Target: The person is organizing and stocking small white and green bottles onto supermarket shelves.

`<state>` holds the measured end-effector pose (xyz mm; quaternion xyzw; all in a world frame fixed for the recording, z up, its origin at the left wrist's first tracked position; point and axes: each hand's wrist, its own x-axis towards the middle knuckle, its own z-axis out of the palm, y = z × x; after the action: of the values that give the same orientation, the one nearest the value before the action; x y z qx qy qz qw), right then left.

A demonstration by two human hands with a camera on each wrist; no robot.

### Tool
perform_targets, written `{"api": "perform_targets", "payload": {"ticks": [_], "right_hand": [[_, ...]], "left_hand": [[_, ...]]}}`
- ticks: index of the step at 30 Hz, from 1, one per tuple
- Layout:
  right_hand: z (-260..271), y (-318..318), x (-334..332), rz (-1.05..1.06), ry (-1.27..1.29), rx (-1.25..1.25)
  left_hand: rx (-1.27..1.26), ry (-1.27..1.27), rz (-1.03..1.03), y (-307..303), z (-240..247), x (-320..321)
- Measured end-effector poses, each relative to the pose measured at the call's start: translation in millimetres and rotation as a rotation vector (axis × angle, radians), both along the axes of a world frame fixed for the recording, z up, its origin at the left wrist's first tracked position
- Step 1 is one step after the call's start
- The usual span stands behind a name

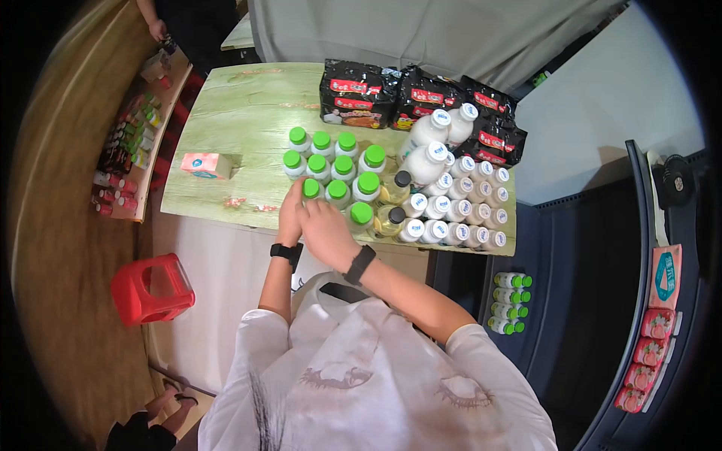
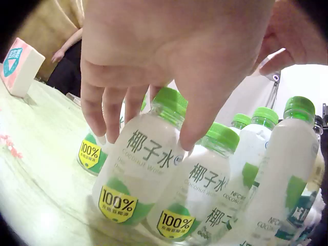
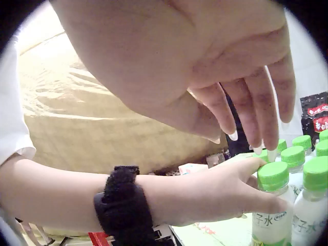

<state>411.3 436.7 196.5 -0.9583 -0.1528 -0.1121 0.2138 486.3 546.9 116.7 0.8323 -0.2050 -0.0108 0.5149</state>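
Note:
Several coconut water bottles (image 1: 336, 169) with green caps stand in rows on a green wood-pattern table (image 1: 233, 120). My left hand (image 1: 289, 212) reaches to the nearest row and holds one bottle (image 2: 143, 169) between thumb and fingers, just under its cap (image 3: 272, 176). In the right wrist view the left hand (image 3: 220, 195), with a black wristband, wraps that bottle's side. My right hand (image 1: 325, 225) hovers just beside the left, over the front row. Its fingers (image 3: 256, 118) hang straight down and hold nothing.
White bottles with blue caps (image 1: 451, 210) crowd the table's right half, with black noodle packs (image 1: 361, 94) behind them. A pink box (image 1: 204, 165) lies at the left. A red stool (image 1: 150, 289) stands on the floor, and shelves of goods (image 1: 128, 150) flank both sides.

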Motion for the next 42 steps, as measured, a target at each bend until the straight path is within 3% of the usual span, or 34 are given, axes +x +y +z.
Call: {"api": "perform_targets", "payload": {"ticks": [3, 7, 10, 13, 19, 22, 26, 34, 37, 42], "right_hand": [[-15, 13, 17, -0.136, -0.008, -0.073], [-43, 20, 36, -0.238, -0.047, -0.273], [-56, 19, 45, -0.297, -0.102, -0.344], [-62, 17, 55, -0.271, 0.028, -0.306], [-62, 15, 54, -0.169, 0.111, -0.278], [-64, 16, 45, -0.120, 0.030, -0.277], [-54, 14, 30, -0.068, 0.053, -0.174], [-1, -10, -24, 0.001, 0.105, 0.048], [20, -35, -54, -0.037, 0.155, 0.233], [54, -105, -120, -0.169, 0.280, 0.460]], "left_hand": [[-0.001, 0.102, 0.005, 5, -19, 6], [0.095, -0.035, -0.027, 6, -27, 7], [0.006, 0.158, 0.106, 1, -12, -1], [0.052, 0.029, 0.025, 2, -28, 4], [-0.041, 0.102, 0.110, 5, -32, -10], [-0.109, 0.080, 0.145, 6, -31, -22], [-0.095, 0.130, 0.150, 14, -35, -38], [-0.015, 0.141, 0.126, 20, 9, -91], [0.090, 0.118, 0.063, 8, 33, -107], [0.116, 0.127, -0.223, -42, 70, -136]]}}
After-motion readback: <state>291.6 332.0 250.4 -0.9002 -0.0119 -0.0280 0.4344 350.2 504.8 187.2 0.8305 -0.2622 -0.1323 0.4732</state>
